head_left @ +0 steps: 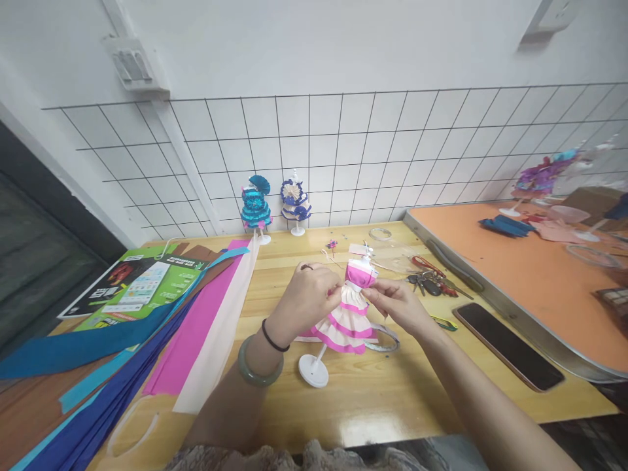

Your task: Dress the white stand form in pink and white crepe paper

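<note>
Fingers of the left hand (310, 294) were curled into a pinch at the waist of a paper dress (343, 320), their tips partly hidden, while the thumb and forefinger of the right hand (400, 306) gripped the white waistband opposite. The dress was crinkled, in gathered cream tiers edged with magenta, flaring like a cone below a smooth magenta bodice. It clothed a glossy white miniature mannequin (362, 263) held between the hands over the pale, shiny wood-grain counter (275, 268). The mannequin's long axis leaned: its neck pointed up and to the right, its flat disc base (313, 371) down and to the left. A ring-shaped roll (394, 341) lay just beside the hem. To the left stretched long, flat strips, a matte magenta strip (203, 324) next to a cream strip (216, 353).
</note>
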Demonstrator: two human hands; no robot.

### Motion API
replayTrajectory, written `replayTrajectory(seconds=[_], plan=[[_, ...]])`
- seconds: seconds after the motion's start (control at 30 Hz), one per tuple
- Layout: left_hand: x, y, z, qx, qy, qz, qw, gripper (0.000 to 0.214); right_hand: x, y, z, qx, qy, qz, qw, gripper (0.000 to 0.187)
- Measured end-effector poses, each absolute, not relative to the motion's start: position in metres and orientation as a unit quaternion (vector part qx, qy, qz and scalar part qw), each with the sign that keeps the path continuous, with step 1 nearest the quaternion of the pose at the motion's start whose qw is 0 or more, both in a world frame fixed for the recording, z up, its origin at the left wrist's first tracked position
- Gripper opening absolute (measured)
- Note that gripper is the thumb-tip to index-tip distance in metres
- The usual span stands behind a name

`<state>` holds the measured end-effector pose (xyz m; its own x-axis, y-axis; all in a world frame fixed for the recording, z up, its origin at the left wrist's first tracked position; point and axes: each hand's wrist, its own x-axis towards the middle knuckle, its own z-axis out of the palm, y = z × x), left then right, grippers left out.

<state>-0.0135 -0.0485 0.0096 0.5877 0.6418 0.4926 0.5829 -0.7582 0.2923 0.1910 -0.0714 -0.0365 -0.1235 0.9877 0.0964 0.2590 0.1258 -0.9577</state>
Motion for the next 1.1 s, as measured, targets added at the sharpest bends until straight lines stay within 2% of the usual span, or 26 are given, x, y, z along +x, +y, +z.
replayTrajectory(seconds=[0.3, 0.7, 1.1], plan=[[-0.013, -0.052, 0.008, 0.922, 0.296, 0.249, -0.025, 0.026, 0.191, -0.072, -0.037, -0.5, -0.602, 0.448, 0.432, 0.034], [-0.01, -0.058, 0.012, 0.926, 0.264, 0.268, 0.029, 0.016, 0.19, -0.071, -0.04, -0.504, -0.601, 0.439, 0.437, 0.033], [0.007, -0.082, 0.012, 0.937, 0.236, 0.257, -0.013, 0.019, 0.187, -0.072, -0.038, -0.518, -0.581, 0.428, 0.459, 0.037]])
